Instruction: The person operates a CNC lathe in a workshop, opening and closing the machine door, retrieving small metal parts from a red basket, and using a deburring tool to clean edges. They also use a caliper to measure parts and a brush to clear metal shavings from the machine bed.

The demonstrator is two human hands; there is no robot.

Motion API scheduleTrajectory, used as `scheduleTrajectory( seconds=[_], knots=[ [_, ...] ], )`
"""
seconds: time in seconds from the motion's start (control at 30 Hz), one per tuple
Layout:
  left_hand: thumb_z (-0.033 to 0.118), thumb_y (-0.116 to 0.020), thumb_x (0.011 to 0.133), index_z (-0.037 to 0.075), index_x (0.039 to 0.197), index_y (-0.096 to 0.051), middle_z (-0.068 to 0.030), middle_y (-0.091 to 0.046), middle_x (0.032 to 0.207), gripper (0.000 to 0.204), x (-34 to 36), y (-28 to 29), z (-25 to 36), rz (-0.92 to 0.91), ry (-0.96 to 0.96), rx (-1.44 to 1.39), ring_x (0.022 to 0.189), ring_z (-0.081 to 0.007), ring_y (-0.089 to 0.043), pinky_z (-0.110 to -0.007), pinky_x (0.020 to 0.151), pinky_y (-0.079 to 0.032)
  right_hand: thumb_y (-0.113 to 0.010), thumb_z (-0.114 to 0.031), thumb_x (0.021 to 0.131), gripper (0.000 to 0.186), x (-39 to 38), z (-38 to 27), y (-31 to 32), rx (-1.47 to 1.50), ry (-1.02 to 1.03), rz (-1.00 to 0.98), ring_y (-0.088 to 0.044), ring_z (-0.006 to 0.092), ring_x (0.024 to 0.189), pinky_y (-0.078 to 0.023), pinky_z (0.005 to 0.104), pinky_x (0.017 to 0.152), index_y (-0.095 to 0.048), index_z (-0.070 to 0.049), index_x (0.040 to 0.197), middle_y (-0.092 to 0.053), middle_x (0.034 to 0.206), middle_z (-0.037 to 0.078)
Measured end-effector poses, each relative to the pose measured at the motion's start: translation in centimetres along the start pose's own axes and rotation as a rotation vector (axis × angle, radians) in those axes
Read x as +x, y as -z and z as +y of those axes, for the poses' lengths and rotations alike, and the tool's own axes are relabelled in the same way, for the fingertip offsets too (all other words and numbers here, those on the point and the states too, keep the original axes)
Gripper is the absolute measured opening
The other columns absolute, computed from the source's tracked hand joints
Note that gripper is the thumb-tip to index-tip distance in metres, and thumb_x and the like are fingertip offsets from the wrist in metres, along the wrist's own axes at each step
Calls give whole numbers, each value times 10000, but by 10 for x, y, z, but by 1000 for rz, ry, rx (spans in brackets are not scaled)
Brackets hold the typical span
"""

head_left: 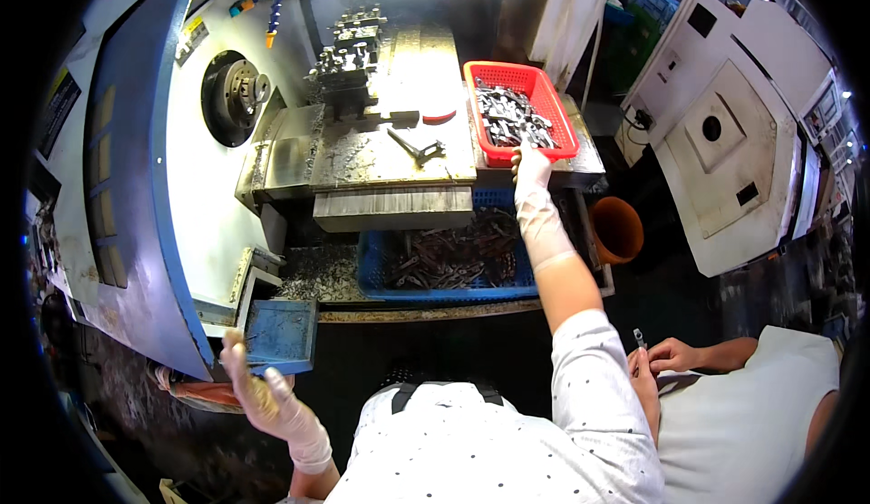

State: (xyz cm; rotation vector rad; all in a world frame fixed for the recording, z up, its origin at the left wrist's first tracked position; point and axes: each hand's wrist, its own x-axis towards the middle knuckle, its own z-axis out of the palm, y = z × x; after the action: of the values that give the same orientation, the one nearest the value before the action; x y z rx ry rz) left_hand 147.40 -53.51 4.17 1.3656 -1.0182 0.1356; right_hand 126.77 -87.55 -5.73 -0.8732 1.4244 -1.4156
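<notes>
My gloved right hand point(531, 170) reaches to the front rim of the red plastic basket point(565, 137), which holds several small silver metal parts point(507, 105). Its fingers are curled; what they grip is too small to make out. Left of the basket, a dark angled metal tool point(415, 149) and a red-handled item point(439, 116) lie on the machine bed point(392, 176). My gloved left hand point(272, 404) is raised at lower left, fingers apart and holding nothing, beside a blue tray point(299, 341).
A spindle chuck point(237, 96) and tool blocks point(344, 78) stand inside the machine. Below are a blue crate point(372, 277) of metal parts and an orange bucket point(616, 232). A co-worker's hands point(662, 359) hold a small metal part at right, near another machine point(716, 169).
</notes>
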Motion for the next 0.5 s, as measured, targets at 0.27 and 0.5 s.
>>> scheduleTrajectory(
  seconds=[0.27, 0.5],
  knots=[
    [98, -448, 755, -1, 1113, -354, -130, -337, 1174, 382, 24, 50, -15, 129, -128, 675, 1114, -286, -246, -387, 926, -158, -532, -146, 710, 163, -32, 8, -21, -158, 652, -59, -520, 169, 627, -402, 261, 581, -531, 1, 780, -550, 700, 94],
    [87, -520, 684, 35, 1134, -335, -117, -351, 1170, 490, 33, 64, -39, 48, -184, 946, 1089, -274, -313, -404, 916, -180, -537, -63, 702, 68, -144, 4, -38, -94, 524, -362, -445, 94, 570, -366, 204, 530, -528, -16, 750, -493, 656, 35]
  ],
)
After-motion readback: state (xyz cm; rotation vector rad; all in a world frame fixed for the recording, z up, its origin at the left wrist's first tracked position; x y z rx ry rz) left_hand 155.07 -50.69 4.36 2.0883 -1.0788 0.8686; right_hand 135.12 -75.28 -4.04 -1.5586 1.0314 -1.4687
